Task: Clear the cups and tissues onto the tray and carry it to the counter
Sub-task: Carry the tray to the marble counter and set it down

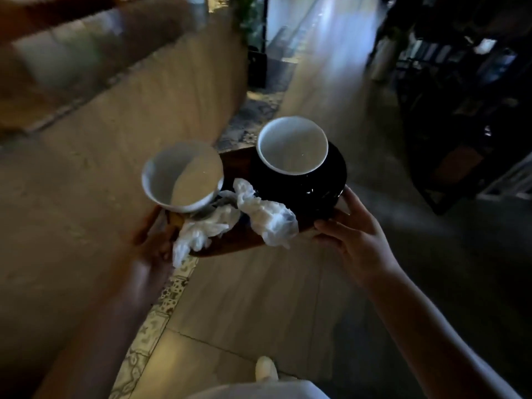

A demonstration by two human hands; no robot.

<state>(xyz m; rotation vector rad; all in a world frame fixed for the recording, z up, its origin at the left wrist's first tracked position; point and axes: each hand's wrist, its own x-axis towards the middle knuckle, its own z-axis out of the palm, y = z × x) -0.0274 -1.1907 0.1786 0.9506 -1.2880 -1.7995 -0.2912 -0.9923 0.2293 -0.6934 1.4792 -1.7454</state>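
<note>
A dark wooden tray [233,243] is held in the air between both my hands. On its left side stands a white cup [183,175]. A second white cup [292,145] sits on a black saucer [319,189] on the right side. Two crumpled white tissues [266,216] lie on the tray in front of the cups; one hangs over the near edge. My left hand [154,239] grips the tray's left end, and my right hand [352,236] grips its right end beside the saucer.
A long light counter [115,133] runs along the left, with blurred things at its far end. Patterned tiles [169,295] edge its base, then pale floor [259,298]. Dark furniture [460,96] stands at the right. A plant [247,15] is ahead. My shoe [266,368] shows below.
</note>
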